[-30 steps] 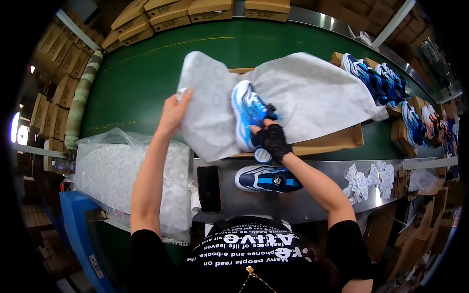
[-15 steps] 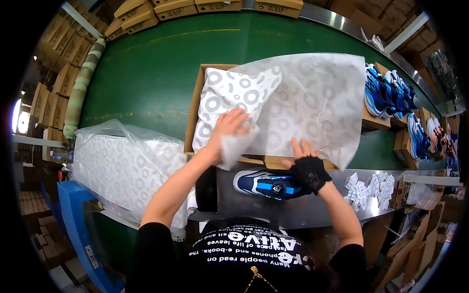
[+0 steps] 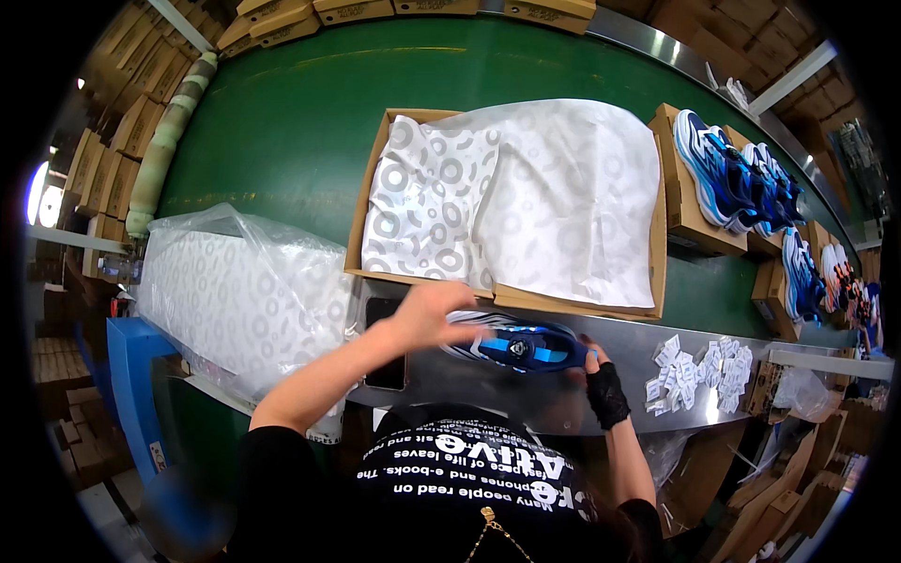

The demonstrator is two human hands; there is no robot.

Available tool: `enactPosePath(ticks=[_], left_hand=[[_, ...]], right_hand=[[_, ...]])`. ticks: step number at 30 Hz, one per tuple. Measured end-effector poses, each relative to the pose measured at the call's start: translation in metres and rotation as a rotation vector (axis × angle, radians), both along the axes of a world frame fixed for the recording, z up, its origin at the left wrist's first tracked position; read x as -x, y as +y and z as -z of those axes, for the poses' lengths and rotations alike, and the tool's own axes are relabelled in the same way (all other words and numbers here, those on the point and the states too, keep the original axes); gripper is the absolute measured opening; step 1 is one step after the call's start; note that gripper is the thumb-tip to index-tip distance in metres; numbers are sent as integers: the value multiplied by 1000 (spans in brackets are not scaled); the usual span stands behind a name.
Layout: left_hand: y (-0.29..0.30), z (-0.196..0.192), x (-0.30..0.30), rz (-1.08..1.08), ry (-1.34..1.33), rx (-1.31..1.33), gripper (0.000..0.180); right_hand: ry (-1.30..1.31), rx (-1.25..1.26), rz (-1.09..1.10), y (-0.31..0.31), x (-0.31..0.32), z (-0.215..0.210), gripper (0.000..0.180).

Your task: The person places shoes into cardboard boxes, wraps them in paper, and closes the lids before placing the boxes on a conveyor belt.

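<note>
Right grip (image 3: pixel 603 377) holds one blue shoe (image 3: pixel 552 344) beside one open box (image 3: pixel 360 230).

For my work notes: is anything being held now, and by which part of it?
The gloved right hand holds the blue shoe at its heel end. The left hand, blurred, is over the toe end; whether it grips cannot be told.

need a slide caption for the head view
Gloved right hand at the heel of a blue shoe, left hand over its toe, beside an open box with patterned paper.
</note>
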State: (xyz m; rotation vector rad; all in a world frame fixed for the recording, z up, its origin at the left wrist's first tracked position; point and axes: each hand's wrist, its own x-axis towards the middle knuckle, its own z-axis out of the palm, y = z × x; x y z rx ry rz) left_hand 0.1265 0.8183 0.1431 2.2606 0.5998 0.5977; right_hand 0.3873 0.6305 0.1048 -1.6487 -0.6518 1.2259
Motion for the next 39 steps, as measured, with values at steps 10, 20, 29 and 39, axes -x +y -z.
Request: enactPosePath(ticks=[10,20,29,39], left_hand=[[-25,-53,25,-272,-164,900,77],[103,-5,-23,-717,-752,1029,48],[88,61,-86,-451,-227,1547,56],[74,3,20,-1025,-511,839,59]], right_hand=[[459,-264,-394,74,37,-84,70],[179,5,-478,44,23,-36,44],[474,-53,147,66,20,-7,40],[-1464,-448,-255,136,38,-1,56]])
